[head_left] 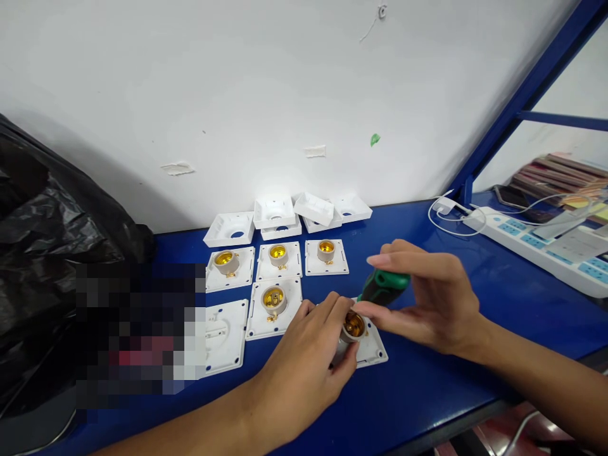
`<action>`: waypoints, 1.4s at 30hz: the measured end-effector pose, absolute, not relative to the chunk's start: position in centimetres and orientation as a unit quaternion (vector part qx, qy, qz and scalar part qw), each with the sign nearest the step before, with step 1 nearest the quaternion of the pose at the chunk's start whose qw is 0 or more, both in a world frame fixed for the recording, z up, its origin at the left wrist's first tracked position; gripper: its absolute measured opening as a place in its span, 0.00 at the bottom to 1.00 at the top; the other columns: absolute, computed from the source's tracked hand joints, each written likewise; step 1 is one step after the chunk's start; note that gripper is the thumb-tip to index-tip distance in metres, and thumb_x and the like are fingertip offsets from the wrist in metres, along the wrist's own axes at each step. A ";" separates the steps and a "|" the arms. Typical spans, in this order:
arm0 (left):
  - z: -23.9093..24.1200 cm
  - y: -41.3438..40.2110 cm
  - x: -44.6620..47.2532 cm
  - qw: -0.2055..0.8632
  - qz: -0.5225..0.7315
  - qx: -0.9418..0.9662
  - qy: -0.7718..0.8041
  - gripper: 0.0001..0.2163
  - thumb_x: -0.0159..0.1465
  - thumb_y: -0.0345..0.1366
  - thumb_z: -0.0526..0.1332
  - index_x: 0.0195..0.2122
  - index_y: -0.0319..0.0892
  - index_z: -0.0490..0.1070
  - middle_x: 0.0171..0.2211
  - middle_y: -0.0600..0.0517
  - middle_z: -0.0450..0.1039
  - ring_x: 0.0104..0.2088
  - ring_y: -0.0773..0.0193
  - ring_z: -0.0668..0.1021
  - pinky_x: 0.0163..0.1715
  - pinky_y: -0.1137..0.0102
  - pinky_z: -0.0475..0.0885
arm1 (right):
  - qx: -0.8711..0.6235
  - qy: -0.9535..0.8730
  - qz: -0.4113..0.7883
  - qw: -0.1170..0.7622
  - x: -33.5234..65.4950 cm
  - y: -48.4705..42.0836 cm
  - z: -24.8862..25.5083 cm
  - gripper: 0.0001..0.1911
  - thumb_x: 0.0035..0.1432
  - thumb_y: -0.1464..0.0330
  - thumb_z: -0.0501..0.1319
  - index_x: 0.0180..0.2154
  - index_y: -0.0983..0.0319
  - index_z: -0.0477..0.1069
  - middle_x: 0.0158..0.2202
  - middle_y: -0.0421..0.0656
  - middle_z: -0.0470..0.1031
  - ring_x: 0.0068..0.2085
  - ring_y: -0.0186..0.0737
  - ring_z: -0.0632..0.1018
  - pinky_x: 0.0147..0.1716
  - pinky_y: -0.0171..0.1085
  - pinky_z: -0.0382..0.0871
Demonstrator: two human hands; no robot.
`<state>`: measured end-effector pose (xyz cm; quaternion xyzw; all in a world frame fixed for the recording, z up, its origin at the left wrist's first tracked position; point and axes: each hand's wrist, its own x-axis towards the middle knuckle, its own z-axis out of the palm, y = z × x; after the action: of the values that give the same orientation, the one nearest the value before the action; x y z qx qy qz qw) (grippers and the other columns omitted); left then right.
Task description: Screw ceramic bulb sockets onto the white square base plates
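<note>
My left hand [311, 358] is closed around a lamp socket [354, 325] whose inside is brass-coloured. This socket sits on a square white plate [373, 350] on the blue table. Between the thumb and fingers of my right hand [432, 297] is a screwdriver [386, 286] with a green and black handle. It leans over the socket, and its tip is hidden by my fingers. To the left lie several white plates with sockets on them, such as one socket [274, 299] near my left hand. A white plate [223, 345] without a socket lies further left.
White square covers [230, 229] are lined up and partly stacked along the wall. A black plastic bag [42, 221] fills the left side, beside a pixelated area. On the right are a white power strip [546, 244], cables, a phone [511, 196] and a blue metal frame [517, 101].
</note>
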<state>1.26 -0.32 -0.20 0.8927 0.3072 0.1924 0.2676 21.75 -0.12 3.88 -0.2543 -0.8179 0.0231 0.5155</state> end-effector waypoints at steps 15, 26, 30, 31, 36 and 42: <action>0.0 -0.3 1.2 0.298 0.190 0.884 0.307 0.13 0.69 0.25 0.60 0.49 0.47 0.62 0.44 0.53 0.71 0.38 0.57 0.71 0.42 0.60 0.65 | -0.249 -0.813 0.037 0.525 22.2 0.1 4.0 0.24 0.60 0.69 0.71 0.56 0.57 0.69 0.31 0.38 0.75 0.28 0.35 0.74 0.25 0.37 0.70; -0.1 -0.2 1.2 0.276 0.203 0.890 0.302 0.09 0.68 0.26 0.59 0.45 0.46 0.63 0.42 0.51 0.72 0.38 0.56 0.73 0.44 0.59 0.67 | -0.229 -0.848 0.048 0.475 22.0 -0.1 4.3 0.31 0.62 0.75 0.67 0.65 0.61 0.64 0.48 0.50 0.81 0.44 0.42 0.82 0.39 0.40 0.80; 0.3 -0.1 1.3 0.288 0.184 0.891 0.298 0.10 0.69 0.26 0.58 0.47 0.46 0.63 0.44 0.51 0.72 0.40 0.56 0.74 0.43 0.59 0.68 | -0.243 -0.828 0.023 0.504 21.6 -0.1 4.4 0.29 0.61 0.75 0.69 0.61 0.59 0.67 0.36 0.43 0.77 0.33 0.37 0.78 0.29 0.36 0.75; 0.3 -0.1 1.3 0.288 0.178 0.892 0.300 0.10 0.69 0.26 0.58 0.48 0.46 0.63 0.44 0.51 0.72 0.40 0.56 0.74 0.42 0.60 0.68 | -0.242 -0.823 0.016 0.514 21.6 0.0 4.3 0.29 0.60 0.75 0.70 0.61 0.59 0.67 0.34 0.41 0.76 0.31 0.36 0.76 0.27 0.35 0.73; 0.3 -0.2 1.2 0.281 0.189 0.890 0.306 0.12 0.68 0.25 0.59 0.48 0.46 0.62 0.44 0.51 0.72 0.41 0.56 0.76 0.41 0.60 0.69 | -0.238 -0.815 0.002 0.528 22.0 0.3 3.9 0.27 0.61 0.70 0.69 0.60 0.59 0.67 0.37 0.44 0.78 0.31 0.39 0.77 0.26 0.39 0.73; 0.2 -0.2 1.1 0.273 0.192 0.892 0.304 0.14 0.67 0.26 0.60 0.50 0.47 0.61 0.44 0.51 0.72 0.40 0.55 0.76 0.40 0.61 0.69 | -0.248 -0.801 0.016 0.545 22.2 0.2 3.9 0.27 0.60 0.73 0.67 0.60 0.57 0.67 0.33 0.41 0.80 0.32 0.41 0.81 0.28 0.41 0.78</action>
<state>1.12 -0.18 0.21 0.8922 0.3036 0.1924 0.2735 22.22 0.21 3.88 -0.2477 -0.8006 0.0162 0.5454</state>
